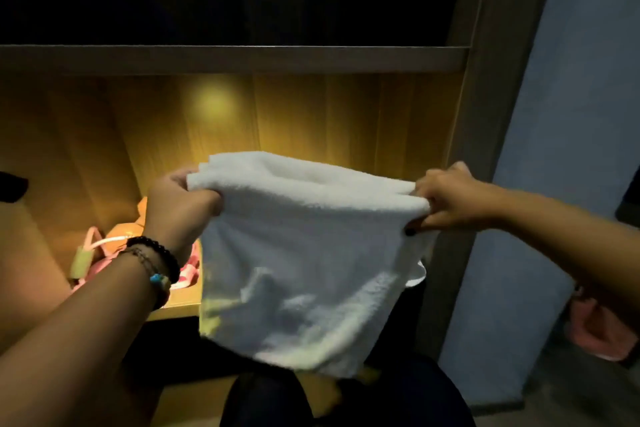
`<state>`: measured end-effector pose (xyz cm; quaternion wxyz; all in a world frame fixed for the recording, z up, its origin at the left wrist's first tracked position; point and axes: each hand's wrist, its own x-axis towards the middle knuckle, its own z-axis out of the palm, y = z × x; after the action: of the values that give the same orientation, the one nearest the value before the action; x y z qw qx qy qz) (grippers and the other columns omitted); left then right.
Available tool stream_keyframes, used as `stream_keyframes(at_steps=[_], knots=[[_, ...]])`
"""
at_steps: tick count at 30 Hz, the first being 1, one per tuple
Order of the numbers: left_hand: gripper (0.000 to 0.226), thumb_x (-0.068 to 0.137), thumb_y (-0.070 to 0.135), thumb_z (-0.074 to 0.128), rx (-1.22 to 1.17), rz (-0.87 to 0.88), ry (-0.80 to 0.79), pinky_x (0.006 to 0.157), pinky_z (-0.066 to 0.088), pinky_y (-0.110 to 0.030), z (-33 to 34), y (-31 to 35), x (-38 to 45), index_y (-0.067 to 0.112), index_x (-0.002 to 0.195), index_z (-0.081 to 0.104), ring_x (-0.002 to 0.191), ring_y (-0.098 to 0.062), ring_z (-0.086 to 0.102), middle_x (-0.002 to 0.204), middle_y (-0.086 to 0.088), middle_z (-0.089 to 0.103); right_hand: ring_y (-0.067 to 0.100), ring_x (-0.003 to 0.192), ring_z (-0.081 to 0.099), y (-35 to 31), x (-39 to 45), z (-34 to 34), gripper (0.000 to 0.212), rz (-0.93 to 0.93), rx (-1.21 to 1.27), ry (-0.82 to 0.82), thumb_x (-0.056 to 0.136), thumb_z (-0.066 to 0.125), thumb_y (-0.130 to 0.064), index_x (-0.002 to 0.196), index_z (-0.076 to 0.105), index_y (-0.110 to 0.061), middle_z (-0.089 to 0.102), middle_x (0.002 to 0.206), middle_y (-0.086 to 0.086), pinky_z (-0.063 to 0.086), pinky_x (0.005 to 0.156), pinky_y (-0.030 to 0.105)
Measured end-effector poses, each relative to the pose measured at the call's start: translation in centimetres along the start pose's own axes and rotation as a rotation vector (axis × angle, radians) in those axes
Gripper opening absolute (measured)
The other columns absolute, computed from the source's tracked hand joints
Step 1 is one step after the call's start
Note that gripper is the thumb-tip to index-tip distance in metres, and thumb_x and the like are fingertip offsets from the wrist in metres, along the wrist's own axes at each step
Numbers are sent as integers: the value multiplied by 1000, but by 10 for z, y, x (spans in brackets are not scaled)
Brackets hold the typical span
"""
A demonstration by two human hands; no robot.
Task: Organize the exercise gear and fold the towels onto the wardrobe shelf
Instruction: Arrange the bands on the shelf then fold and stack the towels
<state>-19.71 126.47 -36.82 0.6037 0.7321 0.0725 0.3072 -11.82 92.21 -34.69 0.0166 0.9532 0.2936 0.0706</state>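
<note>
A white towel (304, 253) hangs folded over in front of the lit wardrobe shelf (180, 308). My left hand (176, 204) grips its upper left corner, and my right hand (450, 201) pinches the upper right corner, so the top edge stretches between them. The lower part of the towel dangles below the shelf's front edge. On the shelf behind my left wrist lie pink exercise bands with a pale foam handle (83, 260) and an orange item (128, 232), partly hidden by my arm.
The wardrobe's wooden back panel (311, 114) glows under a shelf light. An upper shelf board (242, 59) runs above. The wardrobe side post (485, 80) stands right, next to a blue wall (571, 114). Something pink (599, 333) lies low at the right.
</note>
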Motion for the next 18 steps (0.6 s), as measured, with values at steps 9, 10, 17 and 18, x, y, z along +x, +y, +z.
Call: stream_keyframes(at_steps=[9, 10, 17, 18], knots=[[39, 80, -17, 60, -103, -112, -194, 88, 55, -40, -51, -15, -7, 7, 110, 62, 101, -27, 64, 107, -11, 67, 15, 109, 40, -32, 12, -35, 30, -14, 31, 145, 81, 68, -45, 95, 72, -19, 45, 114, -3, 42, 93, 35], [38, 80, -14, 62, -120, -116, -187, 88, 55, -40, -57, -16, -11, 7, 112, 63, 104, -27, 64, 110, -11, 67, 16, 108, 47, -33, 8, -34, 28, 0, 199, 117, 82, 70, -39, 97, 72, -16, 50, 114, -1, 48, 91, 32], [10, 91, 17, 59, -149, -42, -47, 62, 58, -26, -65, 2, -24, 16, 99, 65, 81, -13, 69, 98, -1, 68, 23, 91, 65, -37, -16, -30, 23, 188, 973, 96, 79, 70, -22, 96, 68, -6, 65, 99, 11, 57, 75, 34], [7, 92, 21, 60, -63, -5, -20, 60, 56, -28, -63, 5, -22, 17, 95, 64, 76, -12, 68, 94, -1, 68, 23, 87, 64, -40, -13, -28, 15, 231, 1011, 119, 81, 69, -18, 90, 67, -6, 64, 96, 12, 54, 69, 31]])
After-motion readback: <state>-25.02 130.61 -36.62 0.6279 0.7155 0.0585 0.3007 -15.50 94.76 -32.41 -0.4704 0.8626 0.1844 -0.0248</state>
